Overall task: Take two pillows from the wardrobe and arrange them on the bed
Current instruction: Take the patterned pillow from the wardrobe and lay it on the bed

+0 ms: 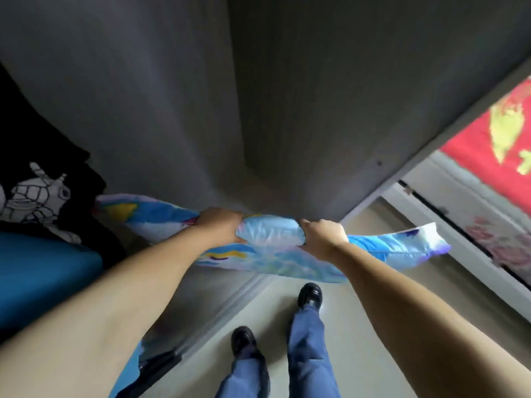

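Observation:
A light-blue pillow (270, 235) with a colourful cartoon print hangs level in front of the open grey wardrobe (178, 110). My left hand (221, 224) grips its upper edge left of the middle, and my right hand (324, 235) grips it right of the middle. The fabric bunches between the two fists. The pillow's left end still reaches into the wardrobe, its right end sticks out over the floor. A corner of blue printed fabric (129, 372) shows under my left forearm; I cannot tell whether it is a second pillow. The bed (488, 156), with a red patterned cover, lies at the right edge.
Black clothing with a white print (37, 193) hangs at the wardrobe's left, above a blue folded item (43, 271). The wardrobe's right panel edge (431, 145) runs diagonally towards the bed. My two feet in black shoes (309, 295) stand on the pale floor below.

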The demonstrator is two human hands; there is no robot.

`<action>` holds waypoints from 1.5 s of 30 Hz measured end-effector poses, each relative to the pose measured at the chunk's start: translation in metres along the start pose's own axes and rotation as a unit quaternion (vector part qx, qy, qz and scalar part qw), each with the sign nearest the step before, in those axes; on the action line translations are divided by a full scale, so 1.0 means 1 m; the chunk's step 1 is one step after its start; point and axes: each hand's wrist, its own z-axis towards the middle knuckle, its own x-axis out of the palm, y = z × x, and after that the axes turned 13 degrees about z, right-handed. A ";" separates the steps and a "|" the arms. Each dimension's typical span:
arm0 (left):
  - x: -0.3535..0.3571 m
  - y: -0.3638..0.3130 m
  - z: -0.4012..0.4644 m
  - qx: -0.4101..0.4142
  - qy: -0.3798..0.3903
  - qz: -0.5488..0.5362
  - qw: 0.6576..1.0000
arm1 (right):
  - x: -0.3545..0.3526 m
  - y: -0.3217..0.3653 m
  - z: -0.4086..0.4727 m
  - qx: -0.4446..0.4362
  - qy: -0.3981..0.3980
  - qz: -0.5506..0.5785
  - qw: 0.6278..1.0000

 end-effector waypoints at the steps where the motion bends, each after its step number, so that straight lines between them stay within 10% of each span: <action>1: -0.015 -0.013 -0.004 0.022 -0.001 -0.009 1.000 | -0.011 -0.010 -0.017 0.007 -0.007 -0.006 1.000; 25: -0.239 -0.574 0.010 0.340 -0.115 0.125 0.925 | -0.160 -0.425 -0.424 0.289 -0.135 -0.035 0.947; 45: -0.465 -0.534 0.267 0.273 -0.197 0.095 0.937 | -0.407 -0.564 -0.183 0.226 -0.200 -0.110 0.947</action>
